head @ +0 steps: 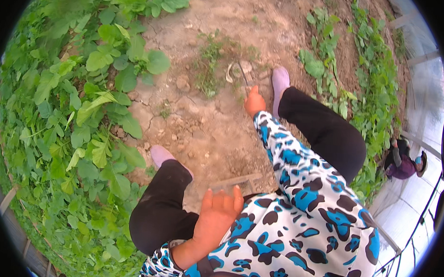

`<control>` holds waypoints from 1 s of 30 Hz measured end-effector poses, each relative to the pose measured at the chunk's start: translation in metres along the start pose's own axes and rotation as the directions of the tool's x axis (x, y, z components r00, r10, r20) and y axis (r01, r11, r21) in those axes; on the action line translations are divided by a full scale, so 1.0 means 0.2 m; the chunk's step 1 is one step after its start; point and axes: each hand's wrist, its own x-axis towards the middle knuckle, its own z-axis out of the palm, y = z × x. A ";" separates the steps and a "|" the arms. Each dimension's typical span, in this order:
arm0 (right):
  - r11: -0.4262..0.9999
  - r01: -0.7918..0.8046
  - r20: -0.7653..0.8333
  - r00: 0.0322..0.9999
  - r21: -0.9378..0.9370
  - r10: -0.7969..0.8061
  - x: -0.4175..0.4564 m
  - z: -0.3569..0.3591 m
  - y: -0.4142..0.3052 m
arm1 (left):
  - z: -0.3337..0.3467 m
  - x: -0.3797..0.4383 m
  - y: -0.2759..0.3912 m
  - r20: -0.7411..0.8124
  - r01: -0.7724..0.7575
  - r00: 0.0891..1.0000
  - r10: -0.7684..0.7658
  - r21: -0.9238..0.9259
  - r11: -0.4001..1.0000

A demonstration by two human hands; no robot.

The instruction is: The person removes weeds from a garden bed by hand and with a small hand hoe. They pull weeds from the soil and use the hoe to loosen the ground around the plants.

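Observation:
My right hand [254, 102] is stretched forward over the dry soil, closed around a thin, dark metal tool [243, 73]; its handle is hidden in the fist and its kind is unclear. The tool's far end reaches the ground beside a curved pale piece [229, 72] and small green weeds [209, 65]. Near my lap, my left hand [219, 216] has its fingers extended, holding nothing that shows. Just beyond its fingertips lies a wooden piece [235, 180], partly hidden by my body.
Dense leafy plants [84, 140] fill the left side. A narrower planted row [375, 82] runs along the right. Another person [403, 165] crouches at the far right beside plastic sheeting [422, 102]. My feet in pink shoes [280, 79] stand apart on cracked soil.

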 end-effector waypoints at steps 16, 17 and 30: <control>1.000 0.008 0.063 0.998 0.006 -0.008 -0.16 -0.13 0.02 | 0.00 -0.01 0.09 -0.040 -0.035 0.999 0.033 -0.056 0.998; 1.000 -0.021 0.085 0.996 -0.008 0.022 -0.24 -0.08 0.09 | -0.01 0.00 0.10 -0.068 -0.052 0.997 0.045 -0.091 0.994; 0.998 0.055 0.251 0.967 -0.002 -0.053 -0.56 -0.11 0.32 | 0.00 -0.01 0.10 -0.062 -0.034 0.998 0.027 -0.117 0.993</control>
